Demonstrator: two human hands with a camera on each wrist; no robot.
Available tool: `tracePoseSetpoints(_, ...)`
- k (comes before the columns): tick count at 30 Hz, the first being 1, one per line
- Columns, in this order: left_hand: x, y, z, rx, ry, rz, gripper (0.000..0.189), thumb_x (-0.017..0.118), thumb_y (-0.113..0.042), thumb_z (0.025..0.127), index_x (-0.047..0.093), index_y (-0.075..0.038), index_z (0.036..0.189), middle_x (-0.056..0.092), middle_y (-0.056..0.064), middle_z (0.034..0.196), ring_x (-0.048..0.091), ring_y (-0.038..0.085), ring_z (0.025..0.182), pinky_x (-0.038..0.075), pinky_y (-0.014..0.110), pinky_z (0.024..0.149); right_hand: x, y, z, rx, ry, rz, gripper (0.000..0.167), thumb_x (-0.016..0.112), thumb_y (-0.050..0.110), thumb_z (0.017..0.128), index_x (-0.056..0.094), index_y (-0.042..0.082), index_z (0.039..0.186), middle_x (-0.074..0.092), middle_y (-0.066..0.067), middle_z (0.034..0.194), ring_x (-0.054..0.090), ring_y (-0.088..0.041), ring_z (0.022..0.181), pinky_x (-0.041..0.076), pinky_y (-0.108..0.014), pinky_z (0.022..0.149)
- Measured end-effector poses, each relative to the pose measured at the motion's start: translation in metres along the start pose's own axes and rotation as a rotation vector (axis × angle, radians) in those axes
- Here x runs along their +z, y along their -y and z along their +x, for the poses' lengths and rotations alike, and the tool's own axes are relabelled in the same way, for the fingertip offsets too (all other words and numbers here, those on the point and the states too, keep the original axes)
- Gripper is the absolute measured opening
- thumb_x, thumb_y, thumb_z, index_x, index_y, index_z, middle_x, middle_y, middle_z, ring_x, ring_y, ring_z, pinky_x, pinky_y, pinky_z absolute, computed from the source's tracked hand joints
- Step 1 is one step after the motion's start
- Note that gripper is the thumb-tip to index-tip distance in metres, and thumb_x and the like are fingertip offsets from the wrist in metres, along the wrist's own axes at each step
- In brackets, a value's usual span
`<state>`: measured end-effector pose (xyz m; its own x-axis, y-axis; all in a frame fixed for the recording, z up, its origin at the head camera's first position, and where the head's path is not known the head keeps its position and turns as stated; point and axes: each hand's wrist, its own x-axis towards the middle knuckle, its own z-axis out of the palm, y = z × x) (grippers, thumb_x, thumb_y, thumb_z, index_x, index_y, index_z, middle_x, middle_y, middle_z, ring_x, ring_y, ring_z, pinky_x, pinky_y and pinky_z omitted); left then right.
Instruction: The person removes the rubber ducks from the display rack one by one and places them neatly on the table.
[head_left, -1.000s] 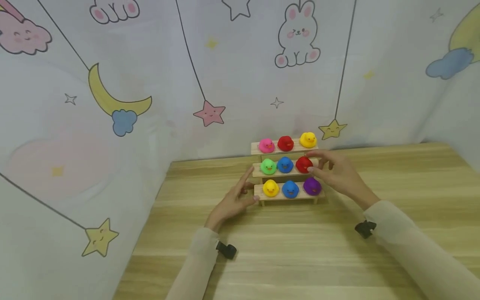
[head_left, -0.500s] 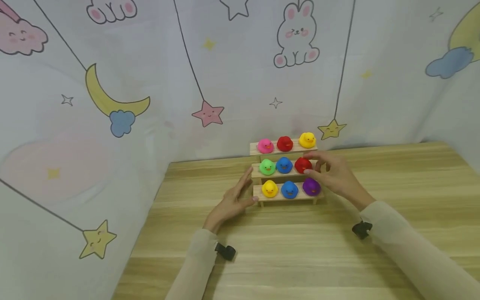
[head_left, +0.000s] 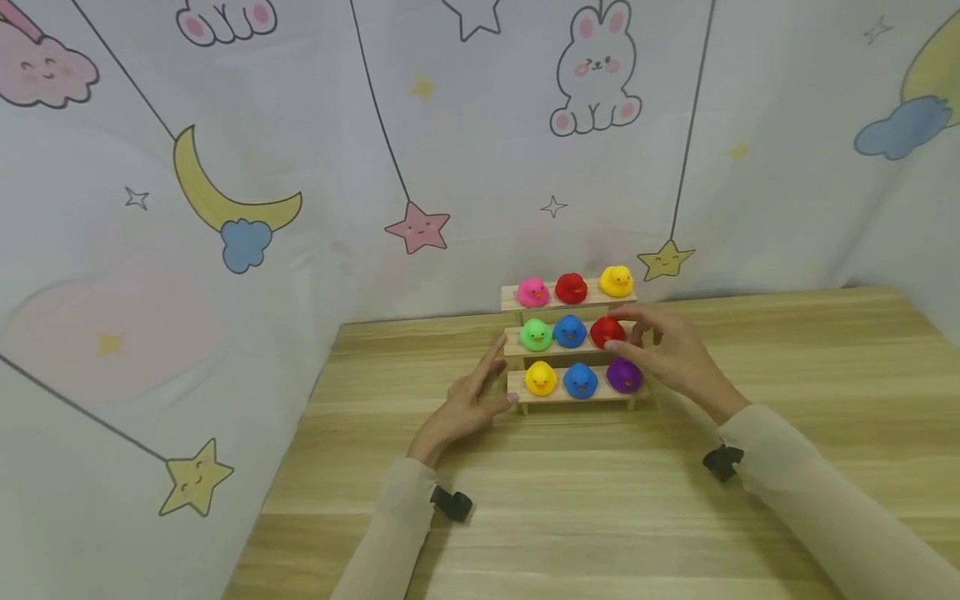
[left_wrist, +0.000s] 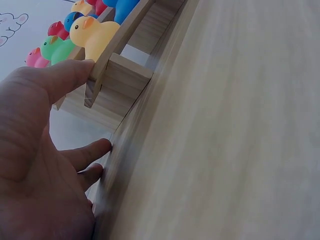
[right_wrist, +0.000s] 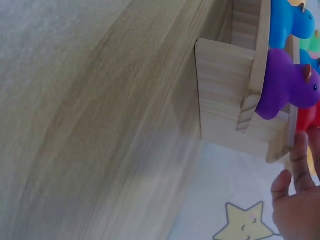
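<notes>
right hand (head_left: 673, 354) shifted slightly left, apparently pinching middle-tier red toy duck (head_left: 603, 330); left hand (head_left: 459, 410), fingers uncurled, touches wooden stand (head_left: 518, 380).

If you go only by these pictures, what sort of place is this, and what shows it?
Probably an indoor play or display corner for children: a pale backdrop printed with a rabbit and stars, a wood-grain tabletop, and a tiered wooden stand holding nine toy ducks.

Ducks (head_left: 570, 332) number nine: two each red, blue, yellow; one each pink, green, purple. Stands (right_wrist: 225, 90) number one, shelves (head_left: 561, 392) three, hands (head_left: 465, 408) two.
</notes>
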<state>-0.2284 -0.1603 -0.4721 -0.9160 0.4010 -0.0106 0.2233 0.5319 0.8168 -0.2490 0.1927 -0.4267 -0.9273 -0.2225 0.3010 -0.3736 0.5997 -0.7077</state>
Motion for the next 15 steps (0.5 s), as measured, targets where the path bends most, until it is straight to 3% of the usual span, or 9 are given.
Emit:
tracePoseSetpoints(5,0.001,0.0,-0.001,0.0,0.001,0.011,0.094,0.07,-0.047,0.101,0.007,-0.056,0.169,0.04,0.018,0.173,0.026,0.054,0.162,0.005,0.082,0.127,0.0,0.002,0.0,0.023,-0.01,0.015,0.043,0.08,0.035,0.099,0.071,0.02,0.138,0.076,-0.004,0.112,0.058,-0.02,0.089,0.046,-0.027,0.075)
tracePoseSetpoints(8,0.001,0.0,-0.001,-0.018,0.004,0.008,0.093,0.07,-0.045,0.101,0.006,-0.058,0.168,0.039,0.015,0.174,0.026,0.049,0.164,0.004,0.078,0.129,-0.002,0.003,-0.002,0.03,-0.011,0.014,0.043,0.079,0.035,0.1,0.071,0.02,0.139,0.076,-0.004,0.115,0.057,-0.021,0.09,0.046,-0.027,0.075)
tracePoseSetpoints(15,0.001,0.001,0.0,-0.036,0.004,0.023,0.094,0.07,-0.043,0.102,0.003,-0.066,0.164,0.04,0.01,0.175,0.027,0.044,0.165,0.004,0.072,0.133,-0.012,0.002,-0.004,0.064,-0.029,-0.025,0.043,0.075,0.038,0.102,0.07,0.022,0.141,0.074,-0.006,0.105,0.055,-0.023,0.094,0.044,-0.029,0.076)
